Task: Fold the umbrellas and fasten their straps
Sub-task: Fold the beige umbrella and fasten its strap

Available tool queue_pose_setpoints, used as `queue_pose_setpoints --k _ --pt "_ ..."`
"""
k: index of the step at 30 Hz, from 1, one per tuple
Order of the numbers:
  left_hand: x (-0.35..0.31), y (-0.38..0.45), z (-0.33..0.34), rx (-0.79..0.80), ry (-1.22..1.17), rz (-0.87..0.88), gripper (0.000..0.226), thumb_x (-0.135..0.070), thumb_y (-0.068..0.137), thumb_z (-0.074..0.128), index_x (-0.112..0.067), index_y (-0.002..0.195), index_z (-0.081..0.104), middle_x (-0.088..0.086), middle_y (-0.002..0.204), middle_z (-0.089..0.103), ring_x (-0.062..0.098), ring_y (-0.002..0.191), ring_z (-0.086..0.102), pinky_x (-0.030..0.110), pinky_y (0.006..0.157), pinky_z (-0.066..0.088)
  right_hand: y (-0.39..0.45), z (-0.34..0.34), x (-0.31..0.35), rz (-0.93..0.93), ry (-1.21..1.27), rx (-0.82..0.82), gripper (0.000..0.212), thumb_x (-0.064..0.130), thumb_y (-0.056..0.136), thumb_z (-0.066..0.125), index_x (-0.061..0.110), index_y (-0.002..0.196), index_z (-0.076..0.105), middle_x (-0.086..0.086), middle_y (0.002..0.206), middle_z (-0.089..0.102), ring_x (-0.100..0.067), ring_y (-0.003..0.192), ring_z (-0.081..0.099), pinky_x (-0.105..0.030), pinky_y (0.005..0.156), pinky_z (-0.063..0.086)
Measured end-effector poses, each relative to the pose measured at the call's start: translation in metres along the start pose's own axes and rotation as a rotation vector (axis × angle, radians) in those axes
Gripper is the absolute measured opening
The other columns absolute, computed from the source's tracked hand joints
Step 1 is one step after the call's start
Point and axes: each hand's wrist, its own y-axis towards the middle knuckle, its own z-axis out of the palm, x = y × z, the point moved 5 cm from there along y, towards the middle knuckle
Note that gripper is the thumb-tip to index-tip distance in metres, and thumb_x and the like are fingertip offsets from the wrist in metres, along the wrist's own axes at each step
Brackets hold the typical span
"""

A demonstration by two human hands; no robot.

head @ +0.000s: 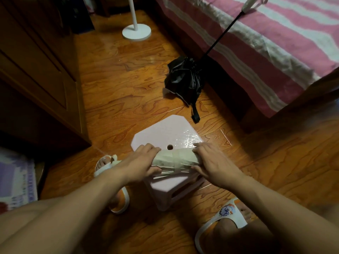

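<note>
A beige folded umbrella (174,159) lies crosswise on the near edge of a pale pink plastic stool (165,132), which serves as a small workbench at knee height. The left hand (141,162) curls over its left end, fingers on top and thumb below, while the right hand (212,162) wraps the right end in the same way; holding both ends keeps the rolled canopy from springing loose. A light strap (177,158) already circles the middle of the bundle, though in this dim view I cannot tell whether it is fully fastened. A few ribs peek out beneath the cloth on the near side, so the roll looks slightly untidy.

Well apart, on the wooden floor (119,85) beside the bed (266,43), a black umbrella (185,79) sits collapsed but unrolled, its canopy bunched on the floor and its shaft extended, leaning up onto the striped bedcover. It seems parked there to await its turn, so roughly half the job appears left
</note>
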Motion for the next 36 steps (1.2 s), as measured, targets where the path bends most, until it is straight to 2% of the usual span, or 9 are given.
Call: queue_pose_setpoints --k 6,9,12,15,19,25,28,32,36 --pt "0.003 -0.041 0.002 0.078 -0.057 -0.234 0.071 -0.07 0.082 0.066 -0.036 0.136 0.037 -0.001 0.119 0.063 0.021 0.105 0.059 0.042 0.087 0.05 0.001 -0.01 -0.003 -0.058 -0.016 0.097 0.06 0.043 0.097 0.063 0.021 0.147 0.041 -0.003 0.137 0.049 -0.022 0.121 0.042 -0.036 0.101 0.041" --pt "-0.024 -0.085 -0.014 -0.198 -0.254 -0.375 0.052 -0.06 0.085 0.07 -0.04 0.128 0.049 -0.012 0.108 0.065 0.013 0.099 0.061 0.037 0.085 0.049 0.015 -0.044 -0.002 0.137 0.108 -0.113 0.06 0.041 0.095 0.066 0.02 0.147 0.045 -0.008 0.141 0.047 -0.031 0.127 0.045 -0.041 0.101 0.043" --pt "-0.053 -0.135 -0.021 -0.617 -0.809 -0.597 0.037 -0.054 0.086 0.072 -0.03 0.111 0.061 -0.008 0.085 0.063 0.014 0.076 0.063 0.044 0.076 0.056 0.032 -0.095 0.037 0.284 0.461 -0.262 0.058 0.041 0.1 0.057 0.014 0.15 0.042 -0.012 0.144 0.047 -0.033 0.129 0.05 -0.044 0.103 0.044" --pt "-0.059 -0.16 -0.049 -0.96 -1.466 -0.621 0.04 -0.048 0.095 0.064 -0.014 0.114 0.062 0.007 0.078 0.068 0.026 0.063 0.067 0.039 0.055 0.059 0.028 -0.116 0.136 0.114 0.838 0.086 0.045 0.049 0.104 0.048 0.027 0.144 0.05 0.004 0.134 0.061 -0.018 0.114 0.063 -0.044 0.093 0.056" --pt "-0.073 -0.172 -0.12 -0.964 -2.066 -0.394 0.057 -0.059 0.093 0.06 -0.015 0.128 0.062 0.016 0.117 0.073 0.033 0.101 0.073 0.042 0.071 0.06 0.011 -0.137 0.246 -0.08 1.109 0.375 0.022 0.047 0.105 0.047 0.043 0.126 0.054 0.01 0.103 0.069 -0.012 0.098 0.07 -0.034 0.077 0.059" --pt "-0.044 -0.24 -0.14 -0.858 -1.855 -0.469 0.051 -0.061 0.095 0.056 -0.022 0.128 0.066 0.003 0.113 0.073 0.021 0.1 0.068 0.035 0.077 0.051 0.052 -0.155 0.298 -0.165 0.621 0.102 0.025 0.04 0.096 0.066 0.015 0.094 0.068 -0.012 0.08 0.07 -0.02 0.061 0.059 -0.037 0.056 0.047" --pt "-0.001 -0.316 -0.107 -0.688 -1.382 -0.648 0.031 -0.036 0.103 0.057 -0.022 0.13 0.063 0.001 0.12 0.069 0.02 0.107 0.066 0.034 0.085 0.054 0.059 -0.132 0.306 -0.126 0.623 0.194 0.023 0.037 0.096 0.069 0.014 0.092 0.069 -0.004 0.069 0.063 -0.009 0.052 0.052 -0.025 0.048 0.041" --pt "0.086 -0.453 -0.079 -1.004 -1.099 -0.936 0.02 -0.019 0.104 0.055 -0.019 0.118 0.07 0.003 0.111 0.072 0.016 0.097 0.068 0.028 0.078 0.054 0.08 -0.094 0.346 -0.182 0.524 0.269 0.019 0.032 0.095 0.071 0.015 0.087 0.067 -0.002 0.063 0.059 -0.008 0.046 0.049 -0.027 0.046 0.038" --pt "0.175 -0.544 -0.051 -0.886 -0.731 -1.162 0.03 -0.021 0.104 0.056 -0.016 0.132 0.064 0.0 0.127 0.064 0.01 0.101 0.061 0.022 0.081 0.046 0.117 -0.068 0.435 -0.315 0.441 0.297 0.021 0.037 0.096 0.068 0.016 0.091 0.065 -0.002 0.068 0.06 -0.012 0.054 0.051 -0.031 0.051 0.038"
